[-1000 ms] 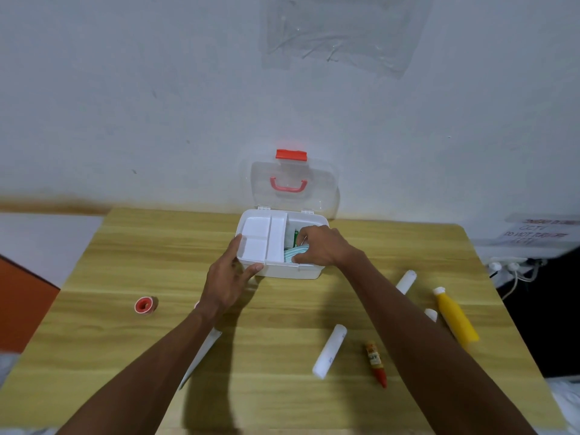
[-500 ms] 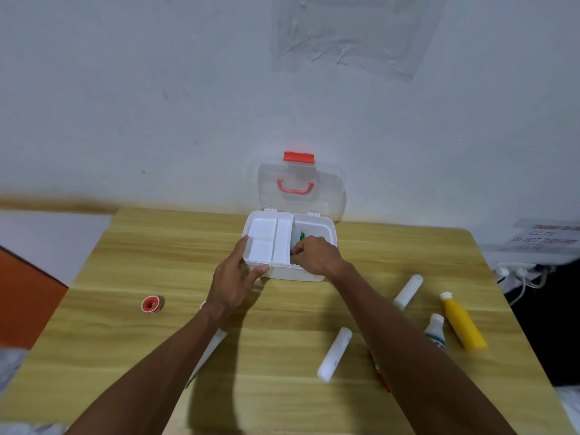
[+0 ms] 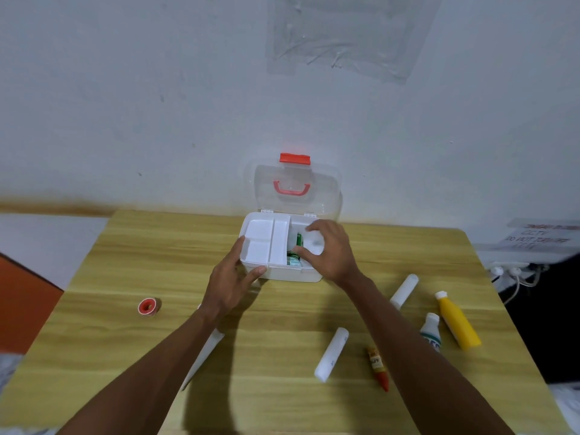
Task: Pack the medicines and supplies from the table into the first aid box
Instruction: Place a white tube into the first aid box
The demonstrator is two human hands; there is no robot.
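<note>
A small red tape roll (image 3: 149, 306) lay on the left of the wooden table (image 3: 125, 356), well apart from everything else. A flat white packet (image 3: 205, 353) showed from under the left forearm. The left hand (image 3: 230, 284) rested against the front left corner of the first aid box (image 3: 282, 273), thumb on the side wall, fingers straight and slightly parted. The box stood open at the table's far edge, its clear lid (image 3: 296, 189) upright against the wall, a white tray (image 3: 262, 243) in its left half and green packets (image 3: 296, 246) beside it. The right hand (image 3: 331, 254) hung over the right compartment, fingers arched and spread, gripping nothing I could see. Further right lay a white roll (image 3: 331, 354), a red tube (image 3: 378, 367), a second white roll (image 3: 405, 288), a small white bottle (image 3: 430, 331) and a yellow bottle (image 3: 456, 321).
</note>
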